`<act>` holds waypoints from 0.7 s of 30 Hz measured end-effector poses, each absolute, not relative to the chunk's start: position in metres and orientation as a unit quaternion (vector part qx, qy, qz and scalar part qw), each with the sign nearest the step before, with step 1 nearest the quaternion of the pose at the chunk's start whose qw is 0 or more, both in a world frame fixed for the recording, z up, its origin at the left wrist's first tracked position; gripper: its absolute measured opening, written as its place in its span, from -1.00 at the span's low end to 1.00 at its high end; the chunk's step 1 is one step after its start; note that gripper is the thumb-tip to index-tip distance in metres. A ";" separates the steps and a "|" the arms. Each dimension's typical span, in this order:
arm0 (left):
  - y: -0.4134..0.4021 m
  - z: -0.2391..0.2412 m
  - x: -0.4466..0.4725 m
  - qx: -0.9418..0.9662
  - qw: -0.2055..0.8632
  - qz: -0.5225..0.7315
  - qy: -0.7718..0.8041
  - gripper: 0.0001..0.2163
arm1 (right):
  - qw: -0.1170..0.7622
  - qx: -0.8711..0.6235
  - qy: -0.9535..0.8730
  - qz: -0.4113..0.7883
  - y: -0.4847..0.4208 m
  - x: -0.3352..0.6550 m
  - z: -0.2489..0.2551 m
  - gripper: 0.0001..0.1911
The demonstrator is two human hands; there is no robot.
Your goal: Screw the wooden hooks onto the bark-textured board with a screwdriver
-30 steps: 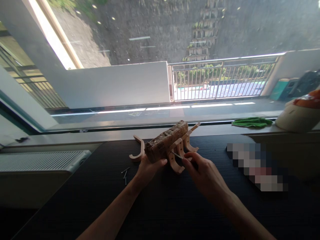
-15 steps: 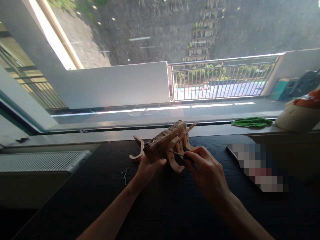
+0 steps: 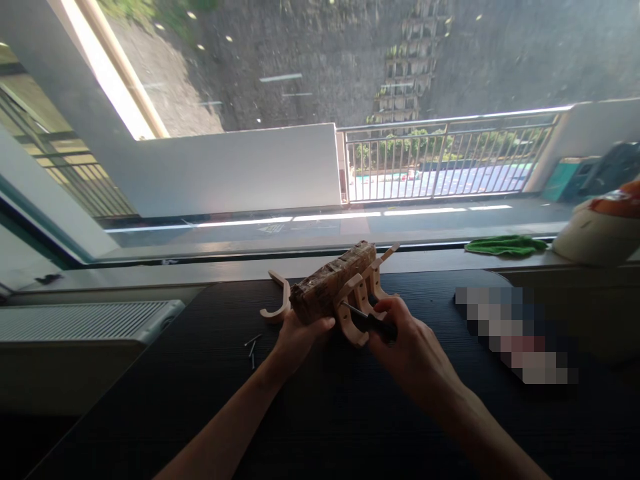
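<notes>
My left hand [image 3: 300, 339] is closed round the near end of a rough, bark-covered wooden block [image 3: 327, 280], thumb along its lower side. Pale curved wooden hooks [image 3: 350, 325] with small holes line the block's right face. In my right hand [image 3: 410, 343] is a screwdriver [image 3: 381, 327] with a dark handle. Its metal shaft slants up to the left, and the tip meets the nearest hook at a hole; any screw head there is too small to see. Another pale hook [image 3: 283, 297] sits left of the block; whether it is joined to it I cannot tell.
Several screws [image 3: 253, 348] lie on the dark table [image 3: 320, 427] left of my left hand. A blurred-out flat item [image 3: 515, 337] is at the right. On the windowsill are a green cloth [image 3: 506, 245] and a pale container [image 3: 595, 233]. A radiator [image 3: 90, 321] stands at the left.
My right hand has turned on the screwdriver, so more of the dark handle shows. The tip stays at the same hook, and my left hand keeps its grip on the block.
</notes>
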State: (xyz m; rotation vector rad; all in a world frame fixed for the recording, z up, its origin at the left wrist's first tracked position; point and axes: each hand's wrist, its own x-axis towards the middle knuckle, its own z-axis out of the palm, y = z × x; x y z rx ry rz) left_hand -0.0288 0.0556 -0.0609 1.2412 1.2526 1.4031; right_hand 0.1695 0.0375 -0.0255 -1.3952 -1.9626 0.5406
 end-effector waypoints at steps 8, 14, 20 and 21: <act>0.056 -0.061 -0.028 0.494 0.436 0.575 0.485 -0.66 | 0.351 -0.495 -0.794 0.027 0.040 0.171 -0.031 -0.82; 0.057 -0.060 -0.031 0.517 0.415 0.551 0.506 -0.70 | 0.331 -0.501 -0.797 0.062 0.042 0.171 -0.033 -0.81; 0.056 -0.058 -0.030 0.541 0.415 0.533 0.502 -0.71 | 0.327 -0.515 -0.769 0.192 0.043 0.169 -0.033 -0.68; 0.056 -0.058 -0.029 0.532 0.419 0.542 0.498 -0.71 | 0.330 -0.515 -0.765 0.200 0.042 0.169 -0.033 -0.70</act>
